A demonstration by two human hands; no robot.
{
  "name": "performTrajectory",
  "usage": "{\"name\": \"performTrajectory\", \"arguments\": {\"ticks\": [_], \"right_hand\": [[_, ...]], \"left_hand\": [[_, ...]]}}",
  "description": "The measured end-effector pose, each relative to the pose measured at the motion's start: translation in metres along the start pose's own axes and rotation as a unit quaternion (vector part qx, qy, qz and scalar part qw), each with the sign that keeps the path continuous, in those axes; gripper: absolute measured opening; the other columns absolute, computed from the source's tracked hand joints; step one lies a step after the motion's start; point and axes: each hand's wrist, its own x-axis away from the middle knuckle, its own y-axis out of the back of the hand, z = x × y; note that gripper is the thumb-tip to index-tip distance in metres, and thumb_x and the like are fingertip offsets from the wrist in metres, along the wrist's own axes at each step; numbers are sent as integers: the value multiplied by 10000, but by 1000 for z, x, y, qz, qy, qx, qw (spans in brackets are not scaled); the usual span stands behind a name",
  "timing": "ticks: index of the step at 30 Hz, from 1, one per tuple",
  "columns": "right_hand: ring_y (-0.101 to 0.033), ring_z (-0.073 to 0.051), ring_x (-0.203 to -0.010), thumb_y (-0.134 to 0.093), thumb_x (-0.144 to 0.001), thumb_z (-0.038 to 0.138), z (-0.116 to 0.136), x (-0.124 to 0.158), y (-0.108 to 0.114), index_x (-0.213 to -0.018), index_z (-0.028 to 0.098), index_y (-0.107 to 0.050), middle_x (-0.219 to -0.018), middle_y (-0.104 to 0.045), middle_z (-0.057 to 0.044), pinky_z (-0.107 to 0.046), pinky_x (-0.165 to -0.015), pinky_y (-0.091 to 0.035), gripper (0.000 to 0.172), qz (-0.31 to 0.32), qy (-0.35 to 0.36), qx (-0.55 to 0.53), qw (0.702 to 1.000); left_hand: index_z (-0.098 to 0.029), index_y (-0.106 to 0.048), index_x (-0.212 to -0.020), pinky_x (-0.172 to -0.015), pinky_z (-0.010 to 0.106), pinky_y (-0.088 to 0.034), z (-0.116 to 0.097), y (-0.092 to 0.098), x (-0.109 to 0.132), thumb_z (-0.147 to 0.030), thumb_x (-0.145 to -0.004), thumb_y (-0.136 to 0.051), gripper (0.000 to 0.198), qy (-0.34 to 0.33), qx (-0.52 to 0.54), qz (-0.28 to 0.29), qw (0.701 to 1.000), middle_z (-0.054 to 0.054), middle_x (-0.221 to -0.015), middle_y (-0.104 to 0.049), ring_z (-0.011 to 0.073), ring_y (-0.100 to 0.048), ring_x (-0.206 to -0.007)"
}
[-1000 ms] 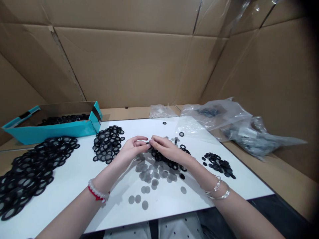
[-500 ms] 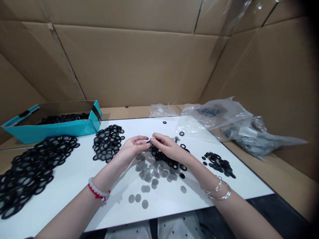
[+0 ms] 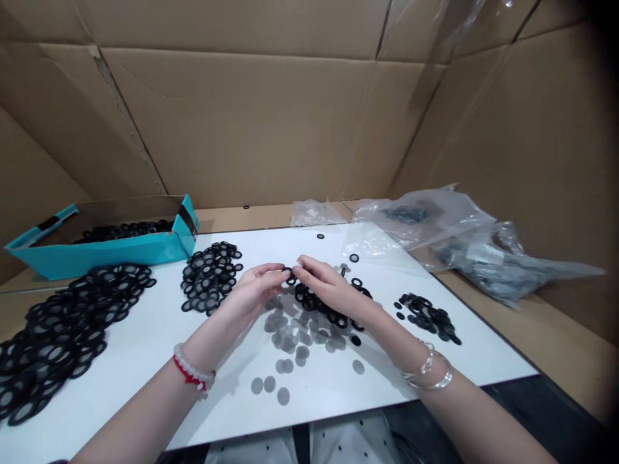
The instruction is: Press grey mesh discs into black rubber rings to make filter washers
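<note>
Fingertips of left hand (image 3: 255, 291) and right hand (image 3: 325, 286) pinch small black rubber ring (image 3: 289, 277) together.

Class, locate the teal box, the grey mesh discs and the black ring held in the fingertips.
teal box (image 3: 97, 256), head view, front wall.
grey mesh discs (image 3: 285, 338), head view, middle of cluster.
black ring (image 3: 289, 278), head view, visible rim.

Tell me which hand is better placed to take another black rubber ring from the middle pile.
Probably the right hand: it is directly above the middle pile of black rubber rings; the left hand is beside it.
</note>
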Motion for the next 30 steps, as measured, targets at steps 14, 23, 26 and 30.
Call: {"name": "performTrajectory", "arguments": {"ticks": [14,23,26,30], "right_hand": [[-353,-116,-620,-423,-928,402,-2,-1,3,-728,205,-367,-676,-369,40,-253,-576,-303,286,8,-11,5,1000],[-403,-134,-680,-509,-878,312,2,1,5,-819,210,-422,-761,-414,20,-267,-628,-352,147,27,40,41,998],[-409,-145,-721,-524,-868,300,3,1,7,-779,211,-413,-791,-412,9,-278,-667,-358,168,39,76,68,994],[-396,-142,-709,-571,-841,347,3,0,1,-763,218,-360,-779,-398,16,-268,-650,-355,259,14,60,47,997]], "left_hand": [[-150,-617,-742,-617,238,-432,5,0,-2,-158,-539,-786,264,4,12,-15,1000,-30,-602,-572,87,-521,-558],[-135,-639,-695,-582,224,-410,8,7,-9,-150,-510,-776,231,10,10,13,1000,-20,-600,-594,74,-502,-528],[-129,-655,-676,-597,225,-417,10,6,-10,-142,-507,-766,203,11,19,35,999,-8,-620,-613,79,-515,-546],[-129,-652,-704,-609,229,-424,13,0,-8,-147,-520,-747,208,18,18,45,999,5,-649,-626,92,-542,-570]]}}
